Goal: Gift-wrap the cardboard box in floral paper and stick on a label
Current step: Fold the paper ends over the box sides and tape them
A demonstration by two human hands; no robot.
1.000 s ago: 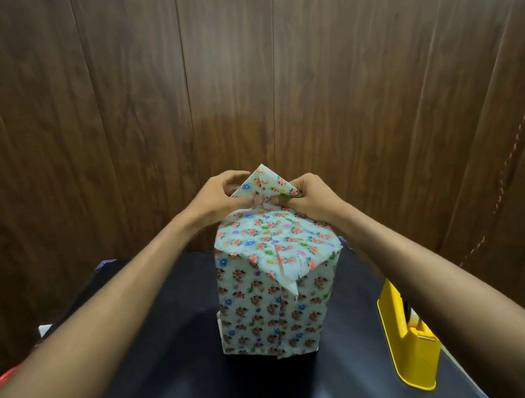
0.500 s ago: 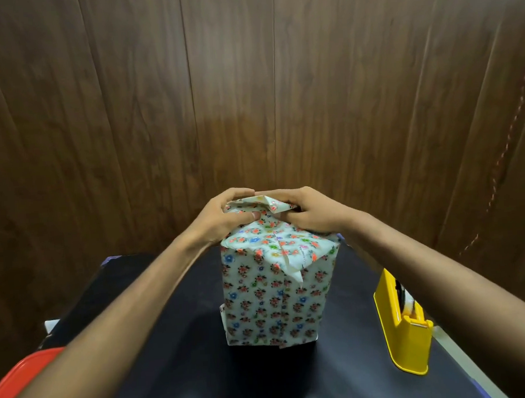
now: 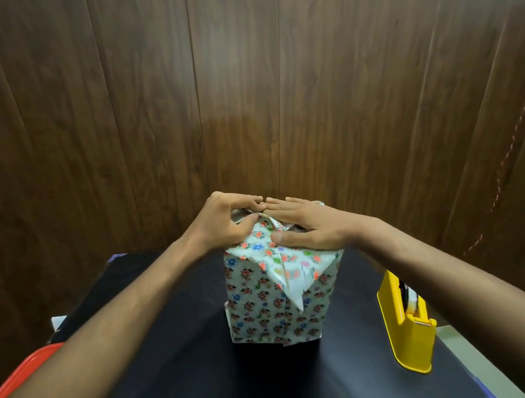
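The box (image 3: 276, 307), wrapped in white floral paper, stands upright in the middle of the black table (image 3: 185, 370). A pointed near flap of paper hangs over its front top edge. My right hand (image 3: 311, 226) lies flat on the top, fingers straight, pressing the folded far flap down. My left hand (image 3: 226, 225) sits at the top's far left corner, its fingers and thumb curled round the paper fold there. The far flap is mostly hidden beneath both hands. No label is in view.
A yellow tape dispenser (image 3: 409, 322) stands on the table to the right of the box. A red container edge (image 3: 24, 372) shows at the lower left. A dark wooden wall (image 3: 249, 93) rises right behind the table.
The far triangular flap stood upright between both hands; it has been folded down onto the box top. My right hand has flattened out over it. The view has tilted down slightly.
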